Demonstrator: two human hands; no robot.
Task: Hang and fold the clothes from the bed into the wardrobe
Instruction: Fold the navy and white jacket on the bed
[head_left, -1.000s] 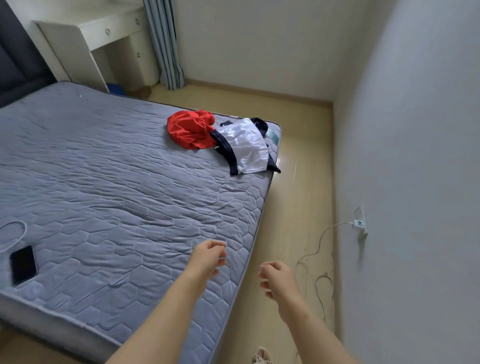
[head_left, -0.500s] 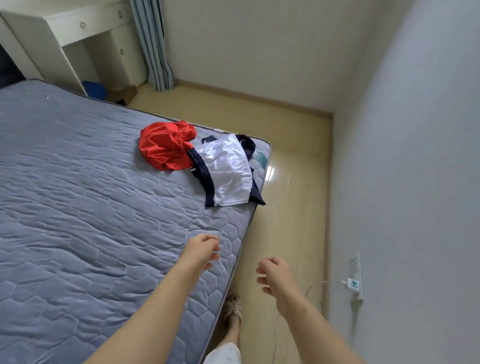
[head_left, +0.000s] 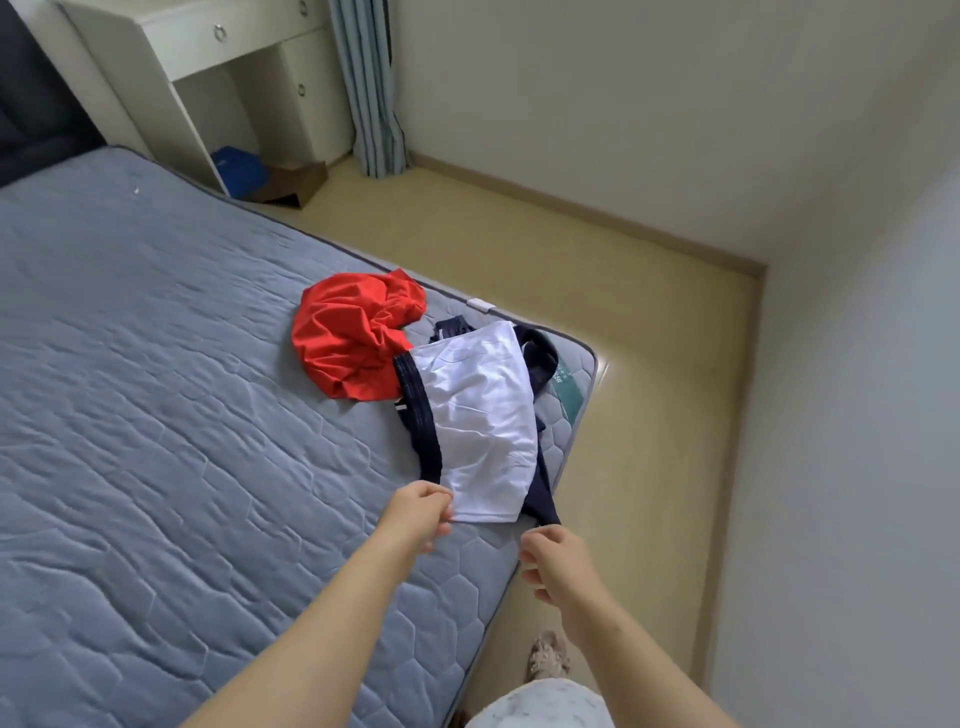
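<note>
So the white and navy garment (head_left: 483, 415) lies flat near the corner of the bed (head_left: 156, 415), about 12 o'clock from both hands. The crumpled red garment (head_left: 353, 338) touches it at its 10 o'clock. The left hand (head_left: 415, 514) has its thumb and fingers pinched on the near white corner. The right hand (head_left: 556, 556) is curled right at the navy tip at 5 o'clock, but honestly can't tell if it's got hold. A white desk (head_left: 208, 62) sits way off at 10 o'clock.
</note>
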